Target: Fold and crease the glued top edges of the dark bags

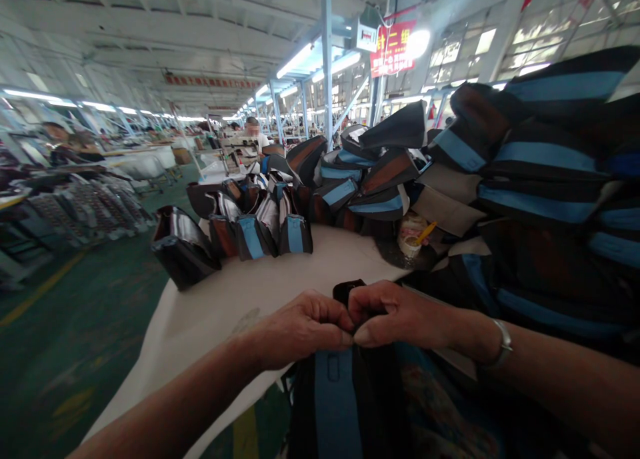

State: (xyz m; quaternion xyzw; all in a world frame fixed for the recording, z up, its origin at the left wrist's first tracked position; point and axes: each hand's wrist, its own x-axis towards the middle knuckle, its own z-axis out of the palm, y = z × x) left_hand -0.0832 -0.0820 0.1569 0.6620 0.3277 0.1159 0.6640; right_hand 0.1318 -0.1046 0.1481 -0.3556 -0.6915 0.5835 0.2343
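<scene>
A dark bag piece [337,406] with a blue stripe down its middle hangs upright in front of me at the near table edge. Its top edge is pinched by my left hand [307,326], thumb against fingers. Right beside it, my right hand [400,316] grips the same edge, the two thumb tips nearly touching. A silver bracelet [503,342] circles my right wrist. Behind the fingers a dark flap of material [349,288] sticks up. What lies between the fingertips is mostly hidden.
Blue-striped bags stand in a row [253,236] at the table's far side. More dark and blue bags form a high pile [545,159] on the right. A small tub [410,244] with a yellow-handled tool sits on the pale table [240,299]. People work at distant machines.
</scene>
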